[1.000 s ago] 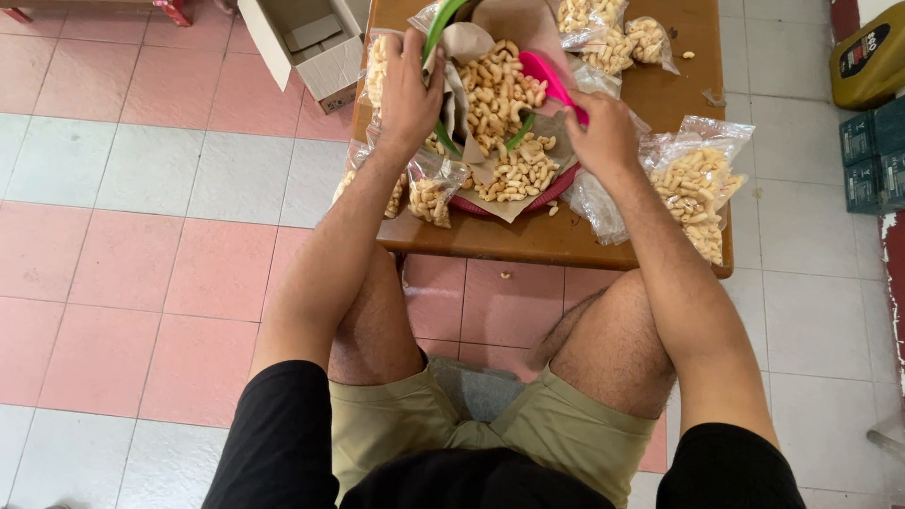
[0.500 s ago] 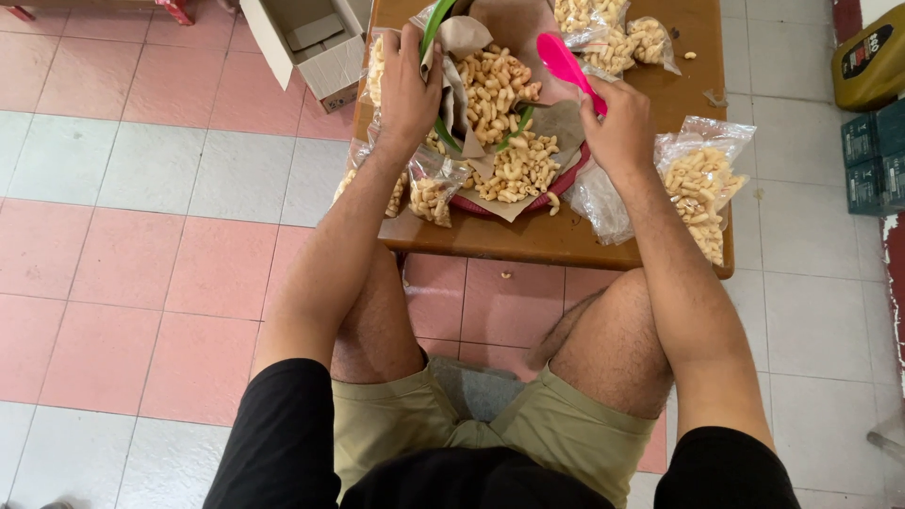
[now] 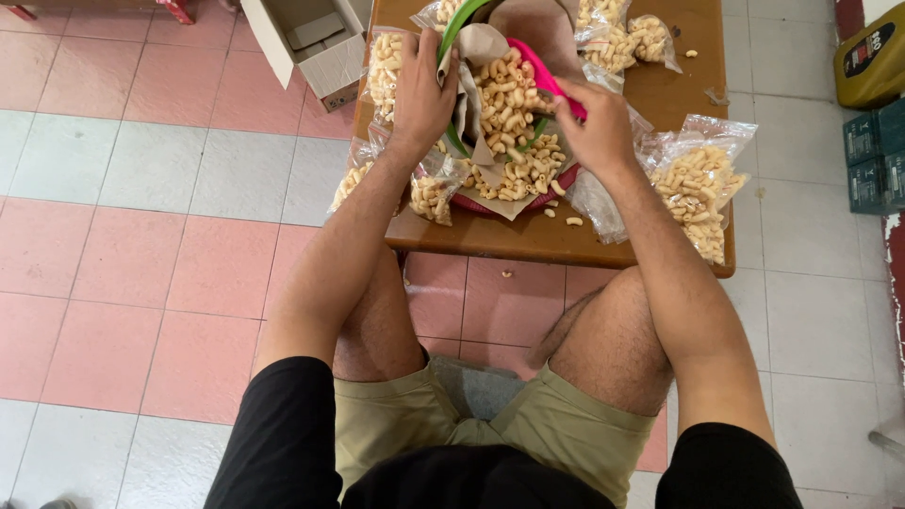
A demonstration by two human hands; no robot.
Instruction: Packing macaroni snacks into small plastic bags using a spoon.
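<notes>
Snacks [image 3: 514, 123] lie heaped on brown paper at the middle of the surface [image 3: 528, 236]. Right hand [image 3: 599, 127] is clamped on a pink scoop [image 3: 542, 71] over the heap. Left hand [image 3: 422, 90] grips the paper's edge. Several filled bags [image 3: 698, 184] lie along the surface's right and left edges; much of the heap is still unbagged.

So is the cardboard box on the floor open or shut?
Open: the cardboard box has its flaps spread, showing its pale inside beside the table.

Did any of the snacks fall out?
Yes. A few loose snack pieces lie on the wooden table beside the pile, and one piece sits on the floor tile under the table edge.
</notes>
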